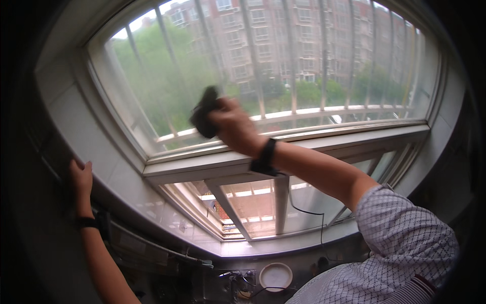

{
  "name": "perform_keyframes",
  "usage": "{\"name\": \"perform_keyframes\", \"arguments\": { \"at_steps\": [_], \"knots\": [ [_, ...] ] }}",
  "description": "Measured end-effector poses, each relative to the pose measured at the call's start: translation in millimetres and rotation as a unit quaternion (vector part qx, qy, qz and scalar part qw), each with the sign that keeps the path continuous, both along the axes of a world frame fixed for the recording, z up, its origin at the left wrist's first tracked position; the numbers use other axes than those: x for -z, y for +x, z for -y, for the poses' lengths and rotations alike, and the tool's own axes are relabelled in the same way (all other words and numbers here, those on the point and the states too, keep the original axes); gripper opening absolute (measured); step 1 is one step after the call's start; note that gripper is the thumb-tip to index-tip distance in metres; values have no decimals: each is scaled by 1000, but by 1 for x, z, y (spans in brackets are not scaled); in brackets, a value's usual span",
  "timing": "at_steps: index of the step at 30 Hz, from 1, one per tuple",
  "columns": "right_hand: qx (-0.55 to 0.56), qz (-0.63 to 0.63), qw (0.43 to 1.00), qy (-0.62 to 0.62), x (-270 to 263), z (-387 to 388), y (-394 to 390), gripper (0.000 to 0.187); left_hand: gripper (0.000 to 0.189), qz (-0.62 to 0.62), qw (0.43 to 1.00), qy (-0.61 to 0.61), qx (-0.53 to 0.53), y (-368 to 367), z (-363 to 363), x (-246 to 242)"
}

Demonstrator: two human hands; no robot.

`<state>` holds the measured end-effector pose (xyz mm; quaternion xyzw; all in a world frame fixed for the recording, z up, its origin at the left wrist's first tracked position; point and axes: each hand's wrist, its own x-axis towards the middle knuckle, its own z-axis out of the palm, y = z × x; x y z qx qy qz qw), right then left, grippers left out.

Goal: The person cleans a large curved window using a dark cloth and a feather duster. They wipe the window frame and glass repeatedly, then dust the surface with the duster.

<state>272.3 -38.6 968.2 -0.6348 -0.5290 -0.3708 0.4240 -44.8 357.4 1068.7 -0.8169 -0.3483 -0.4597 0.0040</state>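
My right hand (pixel 237 125) grips a dark cloth (pixel 205 113), bunched up, in front of the lower left part of the upper window pane (pixel 303 76). A black band circles that wrist. Whether the cloth touches the glass cannot be told. At the far left, my left hand (pixel 81 174) rests against the dark edge beside the tiled wall (pixel 114 167), its thumb raised; what its fingers hold, if anything, is hidden in shadow. A white window frame rail (pixel 190 163) runs below the pane.
Below the rail are sliding window panels (pixel 248 209), the left one partly open. A thin black cable hangs before them. Far beneath lie a sink with a faucet (pixel 237 274) and a round pale basin (pixel 276 276). Metal bars and a building stand outside.
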Motion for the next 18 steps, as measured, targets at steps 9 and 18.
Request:
{"name": "perform_keyframes", "arguments": {
  "at_steps": [9,18],
  "knots": [
    [-28,-10,981,-192,15,22,3,8,41,-30,997,-57,-33,4,-27,-2],
    [136,54,989,9,30,340,120,33,39,-23,999,34,-12,-18,-93,14]
  ]
}}
